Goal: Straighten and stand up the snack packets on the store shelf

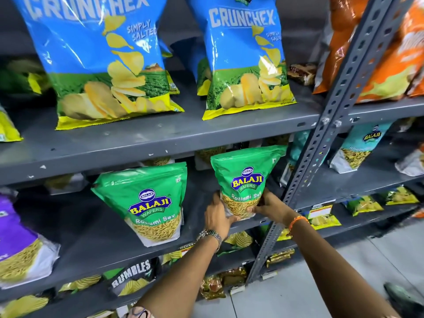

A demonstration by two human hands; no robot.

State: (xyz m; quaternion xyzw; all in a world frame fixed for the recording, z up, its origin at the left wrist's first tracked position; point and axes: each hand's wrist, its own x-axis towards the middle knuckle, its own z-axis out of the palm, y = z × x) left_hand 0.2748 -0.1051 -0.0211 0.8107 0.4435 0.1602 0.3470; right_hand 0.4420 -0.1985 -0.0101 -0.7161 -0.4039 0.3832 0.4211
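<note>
A green Balaji sev packet [246, 177] stands upright at the front of the middle grey shelf [96, 246]. My left hand [216, 218] grips its lower left corner and my right hand [271, 206] grips its lower right corner. A second green Balaji sev packet [149, 200] stands to its left, leaning slightly. On the shelf above, two large blue Crunchex chip bags [98, 60] [246, 58] stand upright. More packets sit hidden behind the green ones.
A purple sev packet [18, 242] stands at far left. A slotted grey upright post [321, 143] runs just right of my hands. Orange bags [394, 49] and a teal packet [362, 145] fill the neighbouring rack. Lower shelves hold small packets [130, 278].
</note>
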